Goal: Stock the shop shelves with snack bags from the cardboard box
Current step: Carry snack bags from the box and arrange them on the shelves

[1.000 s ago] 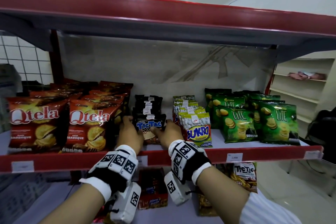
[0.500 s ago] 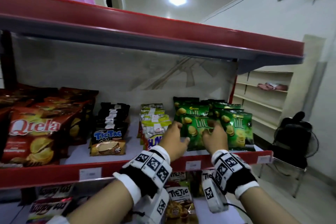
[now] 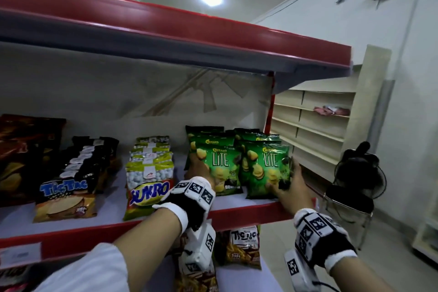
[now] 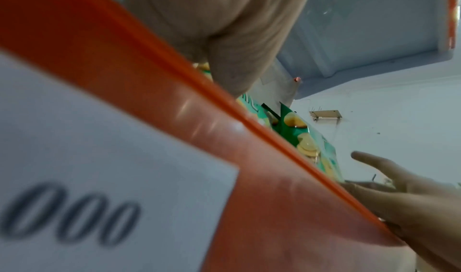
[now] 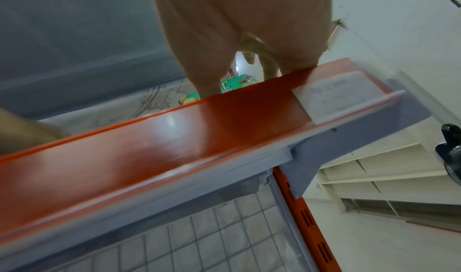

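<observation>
Left hand (image 3: 198, 168) and right hand (image 3: 294, 182) flank the shiny green crisp bags (image 3: 222, 168) on the red-edged shelf (image 3: 248, 212). The right grip is apart, the left I cannot tell. Better to press gently from both sides.

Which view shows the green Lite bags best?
Head view: the green Lite bags stand front-on, labels readable, left hand and right hand at their sides. Both wrist views catch only green slivers above the shelf lip.
</observation>
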A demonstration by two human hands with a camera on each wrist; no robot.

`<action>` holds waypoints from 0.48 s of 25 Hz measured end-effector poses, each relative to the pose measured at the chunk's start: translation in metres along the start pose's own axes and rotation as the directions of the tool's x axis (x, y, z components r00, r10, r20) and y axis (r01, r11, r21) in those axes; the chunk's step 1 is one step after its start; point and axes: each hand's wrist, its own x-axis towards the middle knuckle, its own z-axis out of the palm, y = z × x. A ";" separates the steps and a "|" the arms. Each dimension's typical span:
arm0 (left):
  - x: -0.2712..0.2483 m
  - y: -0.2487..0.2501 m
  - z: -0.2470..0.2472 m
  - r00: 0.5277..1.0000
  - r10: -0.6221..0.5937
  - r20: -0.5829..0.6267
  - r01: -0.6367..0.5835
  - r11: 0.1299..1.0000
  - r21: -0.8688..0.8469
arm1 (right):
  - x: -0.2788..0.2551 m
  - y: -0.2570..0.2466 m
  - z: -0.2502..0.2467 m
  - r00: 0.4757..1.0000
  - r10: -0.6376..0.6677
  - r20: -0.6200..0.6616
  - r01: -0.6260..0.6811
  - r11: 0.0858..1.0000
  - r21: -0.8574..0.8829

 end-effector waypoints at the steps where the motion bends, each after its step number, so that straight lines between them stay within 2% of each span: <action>1: 0.005 0.001 0.000 1.000 -0.013 -0.019 0.012 0.999 -0.042 | 0.003 -0.001 0.002 1.000 0.003 -0.007 -0.003 1.000 -0.006; 4: -0.002 0.004 0.001 0.997 -0.048 -0.064 0.045 0.998 -0.046 | 0.009 -0.003 0.007 0.999 0.023 0.045 -0.018 0.993 -0.112; 6: -0.006 0.005 0.004 0.999 -0.024 -0.033 0.024 1.000 -0.007 | 0.011 -0.002 0.009 0.997 0.041 0.069 -0.029 0.988 -0.154; 10: -0.013 0.009 0.006 0.997 -0.066 -0.032 0.066 0.998 0.000 | 0.014 0.001 0.006 0.996 0.042 0.082 -0.035 0.996 -0.079; 12: -0.015 0.009 0.007 0.993 -0.106 -0.049 0.105 0.994 -0.033 | 0.012 0.005 0.004 0.995 0.011 0.096 0.000 0.994 -0.109</action>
